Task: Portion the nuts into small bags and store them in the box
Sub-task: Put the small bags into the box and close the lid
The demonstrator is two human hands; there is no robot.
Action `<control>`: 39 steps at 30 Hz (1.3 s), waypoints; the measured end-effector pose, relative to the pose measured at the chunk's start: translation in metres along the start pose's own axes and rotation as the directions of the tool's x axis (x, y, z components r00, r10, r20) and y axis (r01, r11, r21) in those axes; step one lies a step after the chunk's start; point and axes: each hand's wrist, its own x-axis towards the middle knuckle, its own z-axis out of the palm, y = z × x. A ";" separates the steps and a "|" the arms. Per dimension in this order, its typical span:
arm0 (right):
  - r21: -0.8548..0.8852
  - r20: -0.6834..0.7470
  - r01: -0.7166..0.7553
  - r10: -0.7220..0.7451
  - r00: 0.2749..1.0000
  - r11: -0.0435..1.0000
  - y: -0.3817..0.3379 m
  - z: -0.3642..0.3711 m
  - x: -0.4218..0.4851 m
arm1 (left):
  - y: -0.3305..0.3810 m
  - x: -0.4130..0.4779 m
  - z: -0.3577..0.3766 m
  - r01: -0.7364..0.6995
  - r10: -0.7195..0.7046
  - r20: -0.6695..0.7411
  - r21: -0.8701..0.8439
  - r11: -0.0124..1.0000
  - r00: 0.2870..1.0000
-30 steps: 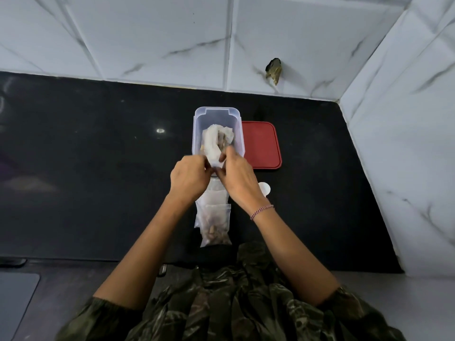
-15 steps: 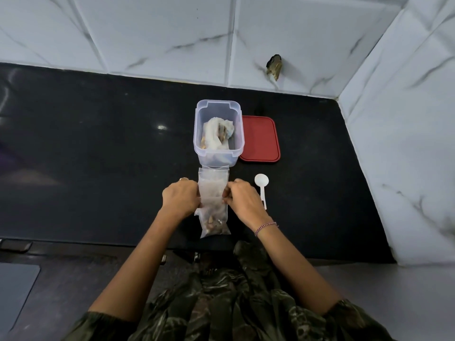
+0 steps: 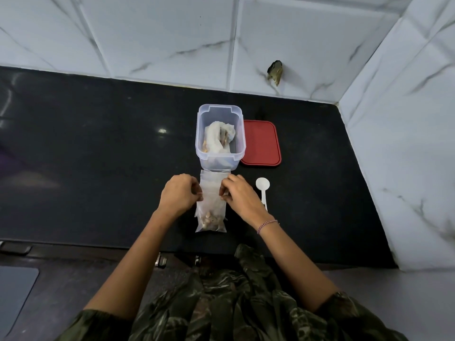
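On the desk (image 3: 98,168), the box (image 3: 219,163) stands just beyond both hands, with its lid (image 3: 261,143) off, beyond the right one. The bag (image 3: 211,193) lies between them; the left hand (image 3: 181,195) and right hand (image 3: 240,195) each pinch an edge. A spoon (image 3: 263,187) lies just right of the right hand. The nuts (image 3: 210,221) sit at the bag's near end, so the seal is best pressed fully across before boxing.

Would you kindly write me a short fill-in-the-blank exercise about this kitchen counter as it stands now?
1. The lid lying right of the clear box is ____ in colour.
2. The left hand and the right hand both pinch the small bag, whose bottom holds ____.
3. The white utensil on the black counter, right of the right hand, is a ____.
Missing words: red; nuts; spoon.
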 end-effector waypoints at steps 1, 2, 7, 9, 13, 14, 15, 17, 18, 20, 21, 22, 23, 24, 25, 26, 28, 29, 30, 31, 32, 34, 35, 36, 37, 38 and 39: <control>0.004 -0.018 -0.001 0.001 1.000 1.000 0.000 0.001 -0.003 | 0.001 -0.002 0.000 -0.006 0.006 -0.003 -0.009 1.000 1.000; 0.019 -0.028 -0.013 0.014 1.000 1.000 0.000 0.002 -0.006 | 0.001 -0.003 -0.001 -0.013 0.013 -0.001 -0.020 1.000 1.000; 0.193 0.072 -0.154 0.143 0.987 0.969 0.002 -0.013 -0.012 | -0.001 -0.006 -0.007 -0.029 0.036 0.094 -0.077 0.997 0.995; 0.233 0.146 -0.165 0.133 0.980 0.958 0.000 -0.026 -0.013 | 0.001 -0.007 -0.013 -0.032 0.041 0.156 -0.061 0.998 0.987; 0.210 0.337 -0.177 0.099 0.936 0.961 -0.005 -0.048 -0.012 | 0.005 -0.006 -0.028 -0.029 0.046 0.336 -0.057 0.998 0.941; 0.199 0.391 -0.174 0.085 0.916 0.965 -0.006 -0.052 -0.011 | 0.006 -0.006 -0.031 -0.026 0.046 0.398 -0.054 0.998 0.916; 0.187 0.429 -0.166 0.072 0.900 0.968 -0.008 -0.055 -0.010 | 0.008 -0.006 -0.035 -0.023 0.043 0.447 -0.051 0.998 0.893; 0.166 0.456 -0.134 0.044 0.889 0.977 -0.012 -0.063 -0.008 | 0.012 -0.006 -0.043 -0.020 0.044 0.495 -0.054 0.998 0.868; 0.163 0.454 -0.113 0.027 0.891 0.980 -0.013 -0.068 -0.005 | 0.016 -0.006 -0.048 -0.021 0.050 0.502 -0.063 0.998 0.864; 0.161 0.429 -0.065 -0.010 0.903 0.985 -0.013 -0.078 0.000 | 0.024 -0.005 -0.061 -0.036 0.079 0.497 -0.097 0.995 0.864; 0.163 0.409 -0.049 -0.023 0.912 0.985 -0.013 -0.084 0.003 | 0.028 -0.004 -0.068 -0.051 0.096 0.485 -0.104 0.993 0.869; 0.173 0.383 -0.041 -0.029 0.923 0.984 -0.012 -0.090 0.007 | 0.032 -0.002 -0.075 -0.069 0.111 0.468 -0.105 0.992 0.877; 0.189 0.353 -0.037 -0.033 0.935 0.981 -0.011 -0.096 0.011 | 0.036 0.000 -0.082 -0.085 0.126 0.444 -0.111 0.990 0.887; 0.213 0.323 -0.036 -0.035 0.946 0.976 -0.010 -0.101 0.017 | 0.040 0.003 -0.089 -0.098 0.141 0.417 -0.122 0.988 0.898; 0.244 0.297 -0.036 -0.039 0.954 0.969 -0.009 -0.106 0.022 | 0.043 0.007 -0.094 -0.111 0.154 0.389 -0.132 0.985 0.908; 0.274 0.276 -0.034 -0.045 0.960 0.961 -0.008 -0.110 0.029 | 0.047 0.012 -0.100 -0.126 0.165 0.358 -0.131 0.983 0.919; 0.297 0.240 -0.022 -0.052 0.969 0.954 -0.004 -0.116 0.044 | 0.052 0.024 -0.108 -0.147 0.172 0.287 -0.109 0.983 0.942; 0.293 0.218 -0.017 -0.049 0.975 0.956 -0.002 -0.118 0.052 | 0.055 0.032 -0.110 -0.152 0.172 0.244 -0.098 0.984 0.954; 0.292 0.192 -0.015 -0.044 0.980 0.956 0.000 -0.121 0.061 | 0.057 0.039 -0.113 -0.155 0.170 0.201 -0.089 0.984 0.965; 0.299 0.165 -0.017 -0.034 0.986 0.954 0.003 -0.123 0.071 | 0.059 0.048 -0.115 -0.155 0.166 0.161 -0.079 0.985 0.973; 0.316 0.138 -0.026 -0.019 0.990 0.948 0.006 -0.123 0.080 | 0.061 0.058 -0.117 -0.151 0.159 0.127 -0.069 0.986 0.979; 0.353 0.085 -0.048 0.019 0.996 0.934 0.012 -0.123 0.099 | 0.063 0.078 -0.119 -0.132 0.136 0.069 -0.066 0.989 0.988; 0.366 0.063 -0.056 0.035 0.997 0.929 0.015 -0.122 0.108 | 0.064 0.087 -0.119 -0.123 0.126 0.042 -0.072 0.990 0.991; 0.375 0.049 -0.062 0.047 0.998 0.925 0.017 -0.120 0.117 | 0.064 0.097 -0.118 -0.113 0.115 0.019 -0.079 0.990 0.993; 0.382 0.038 -0.069 0.059 0.998 0.921 0.020 -0.117 0.125 | 0.064 0.107 -0.117 -0.102 0.102 -0.003 -0.084 0.991 0.995; 0.390 0.029 -0.082 0.077 0.997 0.917 0.022 -0.115 0.133 | 0.064 0.116 -0.115 -0.088 0.086 -0.025 -0.083 0.993 0.996; 0.399 0.025 -0.099 0.097 0.995 0.912 0.025 -0.111 0.141 | 0.063 0.124 -0.113 -0.076 0.072 -0.050 -0.074 0.994 0.996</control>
